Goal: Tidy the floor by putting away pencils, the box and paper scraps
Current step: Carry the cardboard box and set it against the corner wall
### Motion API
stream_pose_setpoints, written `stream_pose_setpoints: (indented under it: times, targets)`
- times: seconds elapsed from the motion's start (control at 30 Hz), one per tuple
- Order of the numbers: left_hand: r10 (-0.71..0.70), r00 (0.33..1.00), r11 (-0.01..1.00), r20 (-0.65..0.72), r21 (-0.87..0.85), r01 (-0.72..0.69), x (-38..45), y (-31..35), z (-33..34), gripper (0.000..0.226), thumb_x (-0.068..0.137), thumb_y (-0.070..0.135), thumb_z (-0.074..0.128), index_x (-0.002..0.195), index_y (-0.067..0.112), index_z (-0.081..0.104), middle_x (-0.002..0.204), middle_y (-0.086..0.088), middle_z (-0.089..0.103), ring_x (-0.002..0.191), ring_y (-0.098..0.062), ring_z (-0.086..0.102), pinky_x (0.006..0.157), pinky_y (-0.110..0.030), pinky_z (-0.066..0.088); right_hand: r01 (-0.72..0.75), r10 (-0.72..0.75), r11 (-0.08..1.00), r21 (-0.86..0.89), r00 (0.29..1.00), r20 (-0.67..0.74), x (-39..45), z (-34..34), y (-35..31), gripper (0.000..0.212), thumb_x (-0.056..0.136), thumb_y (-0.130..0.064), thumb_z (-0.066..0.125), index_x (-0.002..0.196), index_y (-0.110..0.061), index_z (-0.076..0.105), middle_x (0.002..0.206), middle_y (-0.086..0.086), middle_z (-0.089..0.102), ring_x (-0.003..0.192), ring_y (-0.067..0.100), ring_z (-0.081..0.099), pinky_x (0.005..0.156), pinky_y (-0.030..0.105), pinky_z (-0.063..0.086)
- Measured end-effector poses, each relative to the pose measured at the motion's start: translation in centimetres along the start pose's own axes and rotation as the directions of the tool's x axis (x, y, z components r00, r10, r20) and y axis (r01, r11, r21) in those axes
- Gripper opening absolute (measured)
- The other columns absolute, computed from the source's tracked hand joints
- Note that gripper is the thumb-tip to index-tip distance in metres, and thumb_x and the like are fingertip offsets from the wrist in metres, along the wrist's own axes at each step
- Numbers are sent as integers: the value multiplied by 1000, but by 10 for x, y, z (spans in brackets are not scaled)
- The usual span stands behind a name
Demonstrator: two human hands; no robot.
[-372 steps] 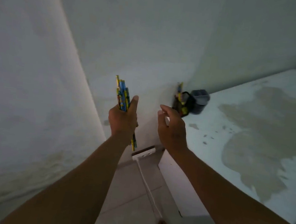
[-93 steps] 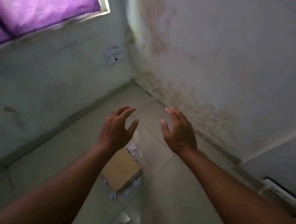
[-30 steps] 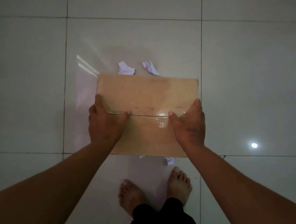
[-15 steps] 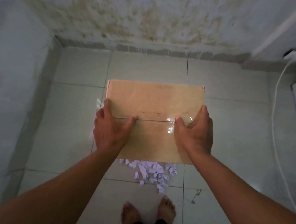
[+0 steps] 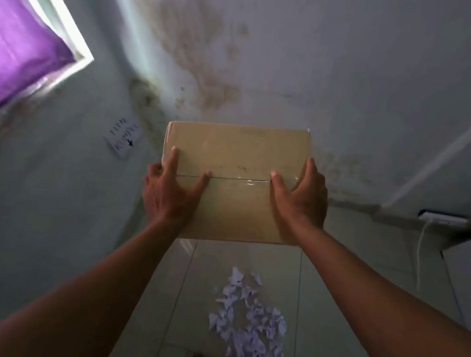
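Cardboard box (image 5: 234, 178), taped shut, is held up at chest height by both hands: left hand (image 5: 169, 195) and right hand (image 5: 298, 201) clamp its opposite sides, thumbs on top, likely to carry it level. Paper scraps (image 5: 249, 323) lie piled on the floor below. A wall note (image 5: 121, 138) bears blurred, unreadable writing.

Tiled floor (image 5: 330, 317) bears paper scraps (image 5: 248, 329) (heaped).
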State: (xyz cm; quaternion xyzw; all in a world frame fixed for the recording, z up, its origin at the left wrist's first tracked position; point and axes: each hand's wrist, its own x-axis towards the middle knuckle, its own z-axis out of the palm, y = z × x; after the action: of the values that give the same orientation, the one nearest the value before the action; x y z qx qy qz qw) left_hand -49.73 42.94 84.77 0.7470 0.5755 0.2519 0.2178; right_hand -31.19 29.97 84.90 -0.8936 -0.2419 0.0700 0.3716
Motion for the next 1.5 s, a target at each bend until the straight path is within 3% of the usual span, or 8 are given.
stream_pose_setpoints:
  times: [0.1,0.23,0.43,0.63,0.87,1.07,1.27,1.5]
  targets:
    - [-15,999,999,-42,-30,13,30,0,-29,90,75,72,64,150,37,32,133,-11,45,120,-31,47,89,-36,41,42,-42,999,-3,999,11,14,9,-40,83,85,-66,53,152,-27,21,148,6,39,132,30,41,107,45,36]
    - [-31,998,996,-63,-89,26,76,-13,-52,90,74,73,65,150,37,34,133,-11,46,121,-32,47,98,-42,44,73,-73,997,-4,997,32,36,36,-90,79,85,-66,51,151,-32,23,148,6,39,131,30,41,106,44,36]
    - [-34,998,996,-62,-81,29,140,-25,-71,90,76,70,65,151,35,29,136,-14,44,123,-32,44,99,-44,45,73,-72,997,-6,994,78,70,77,-145,74,86,-61,52,150,-32,26,144,8,41,130,31,42,106,44,36]
    - [-80,995,995,-67,-59,76,194,-32,-58,89,78,68,65,152,33,30,135,-15,44,124,-33,43,100,-45,43,85,-83,996,-14,987,136,119,115,-169,74,86,-61,53,149,-32,27,144,8,42,130,30,43,107,45,38]
    - [-273,952,961,-141,-88,263,249,-46,-12,90,77,69,65,152,35,30,135,-14,45,123,-32,45,102,-44,44,207,-186,977,-49,942,278,202,182,-193,73,86,-60,52,149,-33,26,144,7,42,130,30,43,108,45,37]
    - [-532,809,846,-250,-150,511,266,-50,34,88,76,68,67,150,35,34,128,-13,47,119,-33,48,101,-43,45,401,-322,915,-48,796,513,268,238,-210,78,86,-59,55,151,-33,21,147,9,39,131,31,43,109,46,37]
    - [-685,658,724,-313,-198,660,267,-55,73,89,75,70,65,150,36,32,126,-12,47,116,-33,48,99,-45,47,551,-409,835,-13,636,654,303,286,-216,79,86,-56,57,152,-32,20,147,11,39,132,32,41,108,43,35]
    - [-802,546,593,-242,-224,773,273,-100,129,87,71,65,70,144,36,33,131,-13,43,125,-35,42,104,-42,40,587,-331,810,-16,480,813,317,369,-188,81,84,-52,60,152,-32,22,152,5,31,135,28,40,109,39,36]
